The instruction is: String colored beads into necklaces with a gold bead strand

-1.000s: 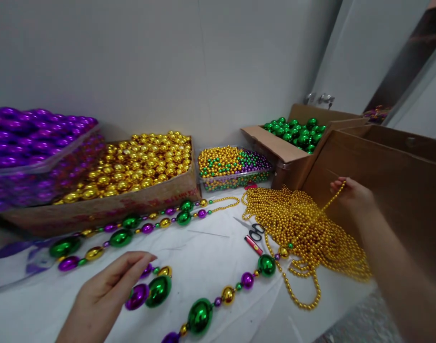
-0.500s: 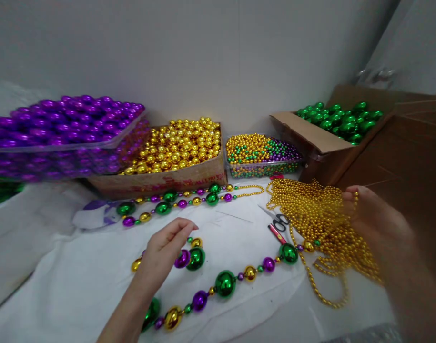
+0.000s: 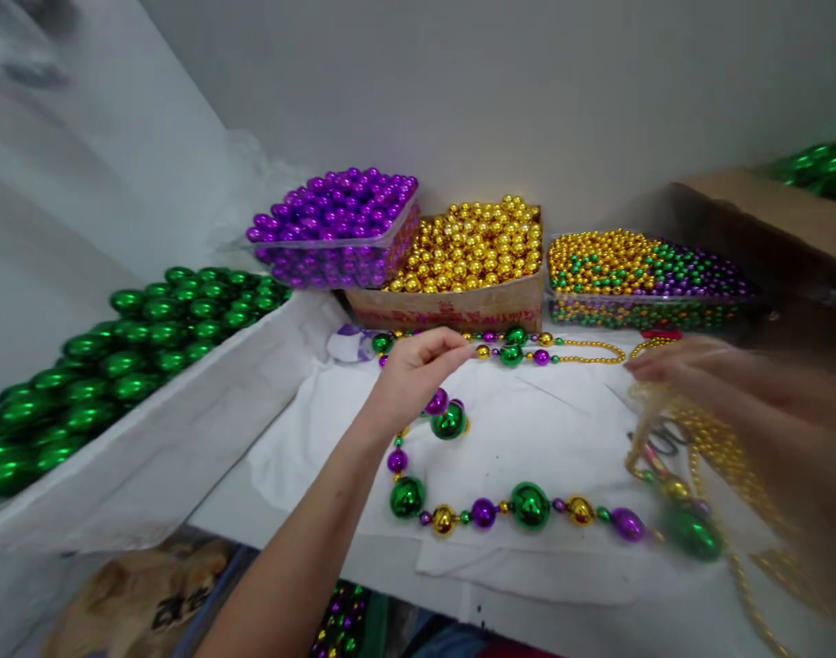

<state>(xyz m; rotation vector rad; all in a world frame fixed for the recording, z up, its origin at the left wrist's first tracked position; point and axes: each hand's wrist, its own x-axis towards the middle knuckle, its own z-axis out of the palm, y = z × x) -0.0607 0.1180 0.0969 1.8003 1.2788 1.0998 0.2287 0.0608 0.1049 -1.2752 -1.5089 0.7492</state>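
My left hand [image 3: 421, 370] is closed in a pinch above the white cloth, at one end of a strand of large beads; the exact grip point is hidden. Just beneath it are purple and green beads [image 3: 449, 421] of this strand. From there, the bead strand [image 3: 530, 505] loops along the front of the cloth with green, gold and purple balls. On the right, my right hand [image 3: 719, 388], smeared by motion, has its fingers closed on a gold bead chain [image 3: 635, 448] that joins the strand's far end. Scissors [image 3: 668, 437] lie partly covered below it.
At the back stand a tub of purple balls [image 3: 335, 260], a carton of gold balls [image 3: 451, 311] and a tub of small mixed beads [image 3: 643, 311]. Green balls [image 3: 136, 366] fill a white-walled box at left. A finished-looking necklace [image 3: 512, 355] lies behind my hands.
My view has swung left, bringing the green balls and white box into sight. My right hand has come inward with the gold chain, lifting the strand's right end. My left hand still pinches.
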